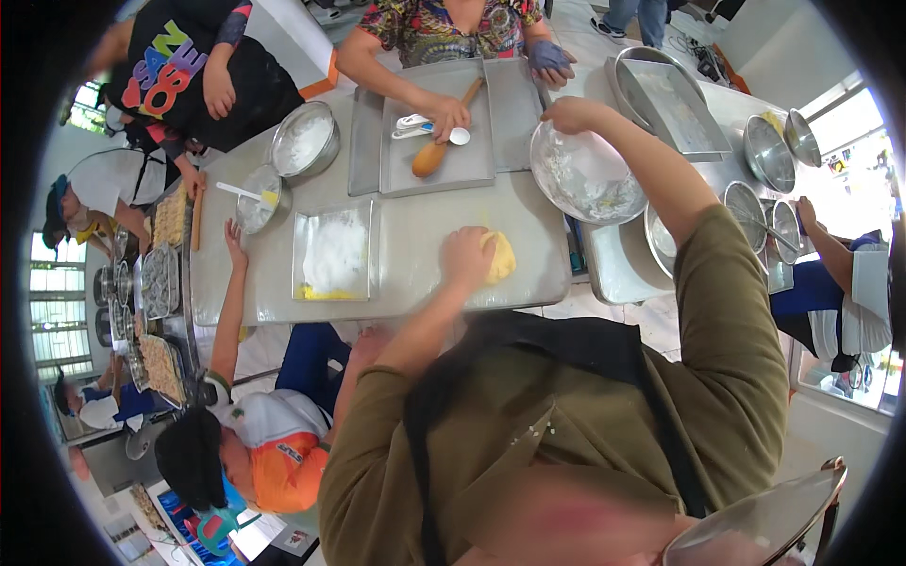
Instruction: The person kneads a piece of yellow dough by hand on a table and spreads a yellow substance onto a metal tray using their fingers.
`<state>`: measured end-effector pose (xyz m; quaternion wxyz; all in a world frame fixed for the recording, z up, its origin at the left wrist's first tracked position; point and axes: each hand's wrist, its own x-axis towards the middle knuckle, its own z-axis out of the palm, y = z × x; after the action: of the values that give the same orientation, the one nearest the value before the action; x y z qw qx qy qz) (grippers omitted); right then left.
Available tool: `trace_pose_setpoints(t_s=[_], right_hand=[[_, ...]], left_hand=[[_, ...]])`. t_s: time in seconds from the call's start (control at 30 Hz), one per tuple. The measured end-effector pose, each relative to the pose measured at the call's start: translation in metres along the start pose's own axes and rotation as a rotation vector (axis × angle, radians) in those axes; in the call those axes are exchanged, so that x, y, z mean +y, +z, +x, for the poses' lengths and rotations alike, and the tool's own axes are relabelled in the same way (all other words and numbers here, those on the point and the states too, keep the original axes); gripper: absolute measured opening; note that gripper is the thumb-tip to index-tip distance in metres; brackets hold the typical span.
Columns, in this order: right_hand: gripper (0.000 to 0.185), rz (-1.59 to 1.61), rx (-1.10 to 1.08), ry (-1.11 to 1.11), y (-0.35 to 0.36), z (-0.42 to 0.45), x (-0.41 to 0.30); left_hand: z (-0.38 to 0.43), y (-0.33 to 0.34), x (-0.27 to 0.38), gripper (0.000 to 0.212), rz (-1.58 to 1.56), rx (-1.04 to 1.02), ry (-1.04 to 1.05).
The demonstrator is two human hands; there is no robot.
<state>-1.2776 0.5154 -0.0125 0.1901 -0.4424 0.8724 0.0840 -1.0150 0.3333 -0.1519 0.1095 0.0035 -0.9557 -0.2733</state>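
Note:
My left hand (467, 253) curls against the side of a smooth yellow ball of dough (502, 259) on the pale table (425, 233). Off to the right, my right hand (575, 116) grips the far rim of a wide metal bowl (593, 212). White flour and bits of dough coat the inside of that bowl, which sits over the gap between two tables. To the left of the dough lies a square metal pan (336, 247), dusted with white flour and yellow along its near edge.
Across the table, a person's hand (450, 117) is over a wooden spoon (429, 160) and measuring spoons (410, 127) in a large pan (439, 180). Flour bowls (306, 138) stand at left. Another person's hand (237, 240) reaches in there. More bowls (769, 152) stand at right.

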Motion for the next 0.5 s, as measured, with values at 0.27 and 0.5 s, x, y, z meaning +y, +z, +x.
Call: trace_pose_setpoints(t_s=[0.27, 0.5], right_hand=[[0.024, -0.209, -0.189, -0.003, 0.072, 0.158, 0.066], [0.033, -0.421, 0.086, 0.057, 0.049, 0.135, 0.068]], left_hand=[[0.002, -0.001, -0.002, 0.025, -0.133, 0.016, 0.065], [-0.002, -0.009, -0.015, 0.026, -0.114, 0.055, 0.040]])
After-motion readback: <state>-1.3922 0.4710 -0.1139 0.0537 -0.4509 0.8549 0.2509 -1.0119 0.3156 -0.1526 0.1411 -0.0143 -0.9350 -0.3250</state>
